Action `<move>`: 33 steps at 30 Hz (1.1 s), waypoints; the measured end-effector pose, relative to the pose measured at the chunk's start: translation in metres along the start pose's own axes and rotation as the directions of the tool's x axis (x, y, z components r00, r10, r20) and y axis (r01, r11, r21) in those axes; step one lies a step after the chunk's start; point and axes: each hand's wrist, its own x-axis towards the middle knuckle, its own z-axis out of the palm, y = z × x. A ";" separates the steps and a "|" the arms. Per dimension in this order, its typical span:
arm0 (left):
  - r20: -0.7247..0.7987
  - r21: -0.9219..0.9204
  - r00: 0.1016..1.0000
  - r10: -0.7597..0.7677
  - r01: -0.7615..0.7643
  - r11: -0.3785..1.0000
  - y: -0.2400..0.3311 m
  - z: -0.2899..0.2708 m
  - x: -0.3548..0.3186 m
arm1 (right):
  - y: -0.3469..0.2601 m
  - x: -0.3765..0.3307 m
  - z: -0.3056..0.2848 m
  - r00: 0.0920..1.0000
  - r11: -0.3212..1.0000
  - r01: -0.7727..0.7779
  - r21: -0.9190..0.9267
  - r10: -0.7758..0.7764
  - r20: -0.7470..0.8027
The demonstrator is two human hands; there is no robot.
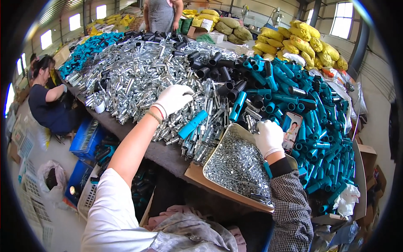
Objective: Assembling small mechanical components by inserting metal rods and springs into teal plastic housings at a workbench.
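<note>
My left hand [174, 100], in a white glove, hovers over a large heap of shiny metal tube fittings [134, 75]. Its fingers are bent and pressed together, and what they hold, if anything, is hidden. My right hand [268, 137], also gloved, is closed at the upper right rim of a tray of small metal pieces [235, 161]; its fingertips are hidden beside loose metal parts. A teal plastic tube [193, 124] lies just below my left hand. Another teal tube [238, 106] leans between the two hands.
Teal tubes [323, 147] are heaped on the right, with black tubes [224, 67] behind. A phone [291, 131] leans on them. Blue crates [89, 140] stand below the table's left edge. A seated person [50, 98] is at the left; another person [161, 17] stands at the far side.
</note>
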 end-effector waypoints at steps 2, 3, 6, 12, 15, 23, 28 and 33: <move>0.006 0.028 1.000 -0.022 0.022 0.999 -0.011 -0.004 0.006 | 0.001 0.000 0.000 1.000 1.000 0.011 0.012 -0.010 -0.019; -0.019 -0.005 1.000 -0.023 0.023 1.000 -0.016 -0.004 0.005 | 0.000 -0.001 0.000 1.000 1.000 0.008 0.011 -0.008 -0.026; -0.048 -0.003 0.998 -0.045 0.045 0.999 -0.032 -0.010 0.005 | -0.005 0.001 -0.002 1.000 0.997 -0.013 0.076 0.015 -0.026; -0.058 -0.082 0.995 -0.075 0.070 0.994 -0.009 -0.018 -0.033 | 0.004 -0.008 -0.003 0.986 0.979 -0.044 0.199 0.075 -0.149; -0.084 0.036 0.991 -0.107 0.110 0.993 -0.029 -0.011 -0.040 | 0.007 -0.007 -0.002 0.971 0.967 -0.009 0.253 0.070 -0.231; -0.007 0.386 0.957 -0.290 0.270 0.882 -0.022 0.028 -0.006 | 0.014 0.016 -0.026 0.895 0.595 -0.102 0.797 0.405 -0.187; -0.049 0.108 0.954 -0.296 0.300 0.948 -0.039 0.024 -0.003 | 0.009 0.021 -0.050 0.832 0.070 0.062 0.996 0.547 -0.090; -0.341 -0.293 0.932 -0.125 0.021 0.956 -0.010 -0.001 -0.063 | -0.049 -0.041 -0.109 0.941 -0.089 -0.206 0.974 0.256 0.223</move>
